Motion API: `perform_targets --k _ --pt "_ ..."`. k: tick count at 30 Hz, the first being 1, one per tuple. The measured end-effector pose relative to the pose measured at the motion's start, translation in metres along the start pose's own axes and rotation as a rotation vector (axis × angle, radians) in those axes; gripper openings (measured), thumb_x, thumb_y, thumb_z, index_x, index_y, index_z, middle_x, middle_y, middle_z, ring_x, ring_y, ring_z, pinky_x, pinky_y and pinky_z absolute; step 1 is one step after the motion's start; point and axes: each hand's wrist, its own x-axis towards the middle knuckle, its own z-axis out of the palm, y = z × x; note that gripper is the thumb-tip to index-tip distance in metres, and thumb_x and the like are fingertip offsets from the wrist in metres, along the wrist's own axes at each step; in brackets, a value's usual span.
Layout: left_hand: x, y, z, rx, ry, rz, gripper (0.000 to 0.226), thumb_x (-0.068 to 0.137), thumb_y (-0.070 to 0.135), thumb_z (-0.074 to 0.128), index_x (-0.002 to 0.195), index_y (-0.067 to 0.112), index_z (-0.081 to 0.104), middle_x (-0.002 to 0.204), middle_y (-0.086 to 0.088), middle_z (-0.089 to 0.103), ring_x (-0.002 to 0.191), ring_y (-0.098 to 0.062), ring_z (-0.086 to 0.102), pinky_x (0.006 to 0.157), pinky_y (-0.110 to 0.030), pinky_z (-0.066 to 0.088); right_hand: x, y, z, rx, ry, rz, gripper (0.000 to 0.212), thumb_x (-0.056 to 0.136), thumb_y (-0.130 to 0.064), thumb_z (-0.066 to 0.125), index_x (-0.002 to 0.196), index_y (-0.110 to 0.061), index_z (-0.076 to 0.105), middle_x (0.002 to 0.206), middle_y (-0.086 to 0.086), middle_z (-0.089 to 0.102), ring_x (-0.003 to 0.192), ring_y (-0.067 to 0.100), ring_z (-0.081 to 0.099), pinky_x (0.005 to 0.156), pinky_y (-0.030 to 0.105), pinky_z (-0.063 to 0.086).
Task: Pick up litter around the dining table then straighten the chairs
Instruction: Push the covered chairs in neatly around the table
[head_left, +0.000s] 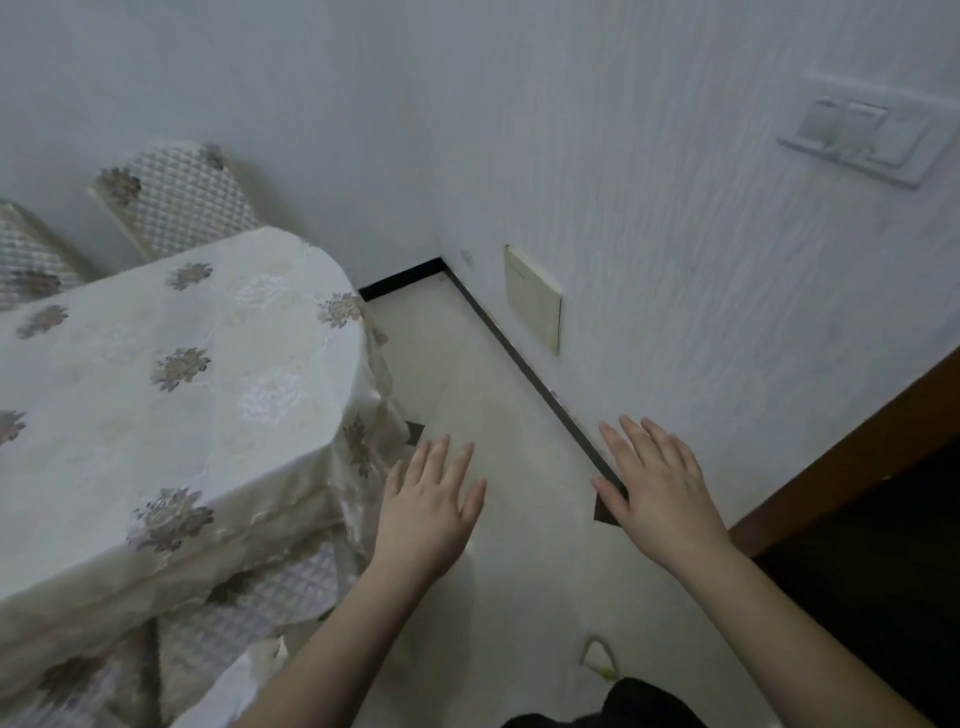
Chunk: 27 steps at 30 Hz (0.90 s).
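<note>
We've got both hands out flat, holding nothing, left hand (426, 512) by the clothed bench (171, 374), right hand (657, 486) near the wall (701, 234), over bare floor (519, 597)

One dining table (156, 374) fills nine o'clock. Three quilted chairs show: two chair backs (176, 202) at ten o'clock, one chair seat (270, 597) at seven. Two hands, left hand (428, 512) and right hand (657, 486), reach forward. One switch plate (872, 132) sits at two o'clock.
</note>
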Motion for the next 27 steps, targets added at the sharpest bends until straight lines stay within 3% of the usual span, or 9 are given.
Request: perform_targets --k 6,13,19,23,27 --pt "0.081 0.03 -0.013 0.04 -0.009 -0.031 0.076 0.086 0.06 -0.007 0.153 0.031 0.015 0.162 0.005 0.011 0.149 -0.015 0.003 0.116 -0.039 0.014 0.095 0.035 -0.014 0.018 0.01 -0.058 0.059 0.095 -0.049 0.024 0.142 -0.019 0.041 0.145 0.006 0.044 0.135 0.029 0.037 0.111 0.045 0.025" --pt "0.133 0.009 -0.018 -0.003 -0.033 -0.177 0.078 0.083 0.064 -0.009 0.152 0.036 0.015 0.162 0.01 0.006 0.149 -0.015 0.002 0.113 -0.037 0.021 0.198 0.018 -0.016 0.069 -0.008 -0.215 0.065 0.093 -0.054 0.02 0.147 -0.02 0.03 0.151 0.007 0.034 0.14 0.029 0.027 0.115 0.043 0.016" --pt "0.191 -0.05 -0.021 -0.04 0.022 -0.3 0.077 0.084 0.061 -0.006 0.15 0.034 0.022 0.161 0.006 0.014 0.148 -0.018 0.01 0.114 -0.04 0.019 0.282 -0.021 0.002 0.063 -0.03 -0.314 0.064 0.092 -0.053 0.025 0.143 -0.018 0.037 0.145 0.009 0.043 0.132 0.03 0.039 0.11 0.044 0.027" --pt "0.241 -0.098 -0.027 0.002 0.057 -0.359 0.064 0.09 0.052 0.012 0.145 0.029 0.038 0.155 0.001 0.033 0.145 -0.023 0.024 0.112 -0.048 0.027 0.356 -0.056 0.009 0.012 -0.033 -0.354 0.062 0.089 -0.052 0.035 0.139 -0.017 0.044 0.141 0.008 0.048 0.129 0.031 0.043 0.105 0.046 0.035" --pt "0.291 -0.143 -0.047 0.018 0.121 -0.392 0.057 0.092 0.049 0.026 0.138 0.025 0.05 0.147 -0.005 0.046 0.138 -0.028 0.039 0.105 -0.052 0.037 0.435 -0.098 0.001 0.008 -0.011 -0.39 0.06 0.091 -0.048 0.047 0.143 -0.017 0.039 0.146 0.008 0.043 0.134 0.031 0.037 0.108 0.046 0.029"
